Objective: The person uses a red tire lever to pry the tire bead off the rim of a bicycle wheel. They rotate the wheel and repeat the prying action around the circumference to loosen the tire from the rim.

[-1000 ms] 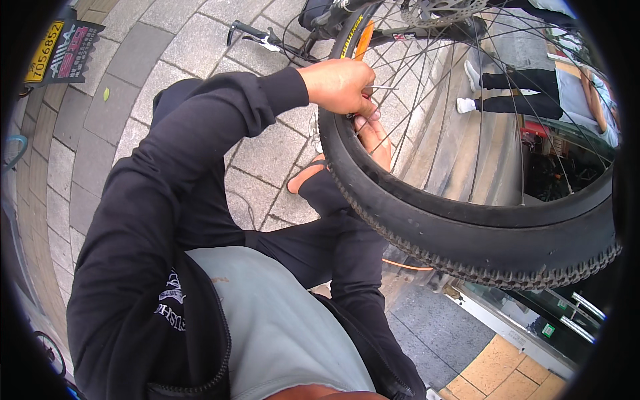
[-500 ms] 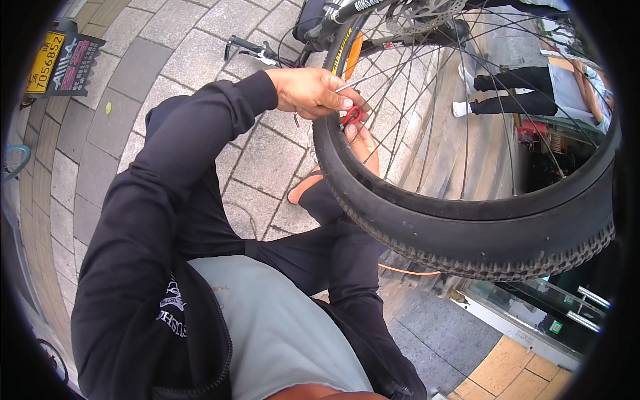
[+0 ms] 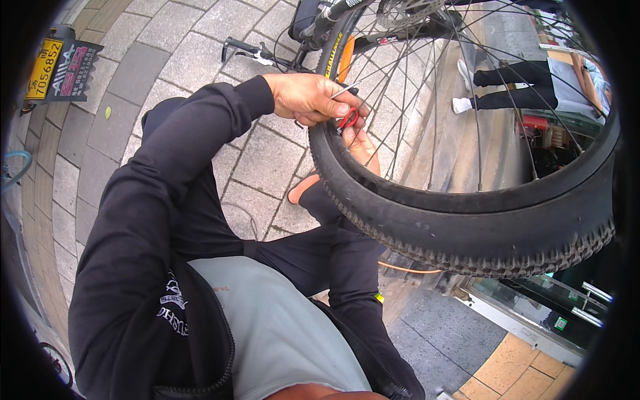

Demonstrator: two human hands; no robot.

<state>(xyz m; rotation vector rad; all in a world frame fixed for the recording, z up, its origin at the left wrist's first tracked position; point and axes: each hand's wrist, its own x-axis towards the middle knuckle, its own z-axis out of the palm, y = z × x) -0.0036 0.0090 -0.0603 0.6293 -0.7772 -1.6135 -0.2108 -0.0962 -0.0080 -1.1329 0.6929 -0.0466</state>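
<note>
A bicycle wheel with a knobbly black tyre [image 3: 440, 233] and thin spokes fills the upper right. At its left rim, my left hand [image 3: 303, 97] is closed, thumb and fingers pinching a small red spoke wrench [image 3: 348, 119]. A thin metal rod [image 3: 343, 90] sticks out of that same hand, with a bent end showing near the little finger. My right hand [image 3: 362, 147] reaches up inside the wheel, just below the left one. Its fingertips meet the red tool at the rim; the tyre hides part of this hand.
A handlebar with a brake lever [image 3: 250, 52] lies over the paving beyond my left hand. A brake disc [image 3: 410, 10] sits near the hub. A person in dark trousers [image 3: 513, 87] is past the spokes. An orange cord [image 3: 407, 268] runs below the tyre.
The spokes have shifted right along the lower rim, and the wheel's left side sits slightly further left. Both hands stay at the rim, the red tool a little more to the left.
</note>
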